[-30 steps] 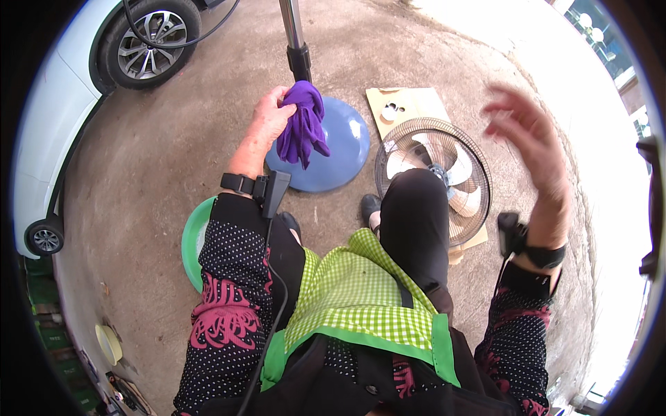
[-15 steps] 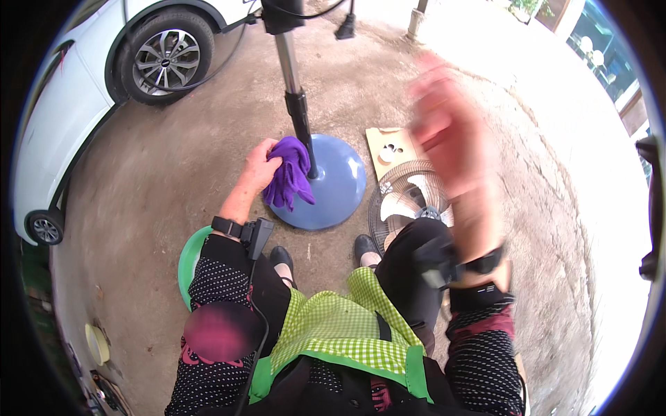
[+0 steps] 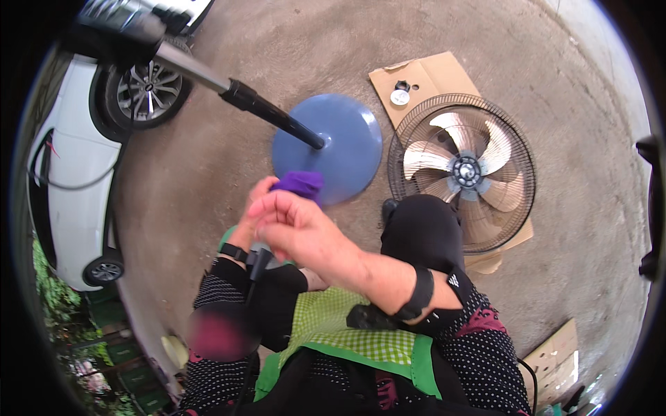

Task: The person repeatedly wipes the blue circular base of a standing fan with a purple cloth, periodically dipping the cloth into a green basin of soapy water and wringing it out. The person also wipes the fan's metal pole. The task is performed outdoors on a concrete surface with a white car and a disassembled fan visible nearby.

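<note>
My left hand point(image 3: 261, 190) grips a purple cloth point(image 3: 302, 183) by the near edge of a round blue stand base point(image 3: 347, 149). Crossing in front of it, my right hand point(image 3: 295, 225) has its fingers curled in at my left wrist, beside a small grey device point(image 3: 259, 261); whatever it pinches there is hidden. From the base a black and silver pole point(image 3: 260, 107) leans up to the left. To the right lies a fan head, its metal blades point(image 3: 496, 147) inside a dark round wire guard point(image 3: 531, 163).
Beneath the fan head is flat cardboard point(image 3: 437, 73), carrying a white round cap point(image 3: 399, 98) and a black knob point(image 3: 402, 85). A white car point(image 3: 76, 187) stands at the left. More cardboard point(image 3: 551, 360) lies lower right. A green basin point(image 3: 226, 238) is mostly hidden behind my left arm.
My right hand has swung from the upper right down across to my left wrist. The cloth has shifted toward me. My view has turned, bringing the whole fan head into sight.
</note>
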Available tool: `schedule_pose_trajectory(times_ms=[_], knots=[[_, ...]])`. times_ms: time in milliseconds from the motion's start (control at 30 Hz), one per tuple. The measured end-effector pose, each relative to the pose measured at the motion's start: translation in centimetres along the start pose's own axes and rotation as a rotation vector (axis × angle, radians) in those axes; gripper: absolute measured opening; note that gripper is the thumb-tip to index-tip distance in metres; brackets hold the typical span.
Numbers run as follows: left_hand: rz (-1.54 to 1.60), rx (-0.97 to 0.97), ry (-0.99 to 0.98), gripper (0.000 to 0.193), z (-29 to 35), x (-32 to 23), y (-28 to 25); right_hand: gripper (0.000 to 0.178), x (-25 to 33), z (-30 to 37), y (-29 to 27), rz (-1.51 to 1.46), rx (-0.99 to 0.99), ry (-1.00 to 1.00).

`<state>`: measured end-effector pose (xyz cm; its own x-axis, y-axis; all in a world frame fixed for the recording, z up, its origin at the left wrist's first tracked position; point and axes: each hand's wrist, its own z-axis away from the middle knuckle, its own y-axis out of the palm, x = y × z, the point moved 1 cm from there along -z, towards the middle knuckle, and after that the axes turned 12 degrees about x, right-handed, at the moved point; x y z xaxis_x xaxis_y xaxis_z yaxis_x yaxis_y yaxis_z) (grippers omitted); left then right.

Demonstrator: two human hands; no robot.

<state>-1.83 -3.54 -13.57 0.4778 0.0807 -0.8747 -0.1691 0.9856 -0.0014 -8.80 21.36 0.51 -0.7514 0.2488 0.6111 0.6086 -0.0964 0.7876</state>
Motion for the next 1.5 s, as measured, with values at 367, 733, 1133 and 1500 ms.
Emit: schedule_pose_trajectory(times_ms=[367,733,1133,1500], knots=[[-0.897,-0.319,0.356,0.021,-17.9,3.0,3.9,0.024,6.8,3.0,-2.0,0.622,-0.15,-0.4],[-0.946,-0.763,0.187,0.034,-35.1,0.9,2.3,0.021,8.2,2.5,-5.6,0.713,-0.293,-0.386],[-1.129,-0.364,-0.079,0.067,-46.0,4.1,5.9,0.015,7.4,0.6,-7.7,0.554,-0.294,-0.125],[-1.249,-0.127,0.469,0.029,-44.2,5.6,9.1,0.011,6.8,0.4,-6.8,0.561,-0.292,-0.131]])
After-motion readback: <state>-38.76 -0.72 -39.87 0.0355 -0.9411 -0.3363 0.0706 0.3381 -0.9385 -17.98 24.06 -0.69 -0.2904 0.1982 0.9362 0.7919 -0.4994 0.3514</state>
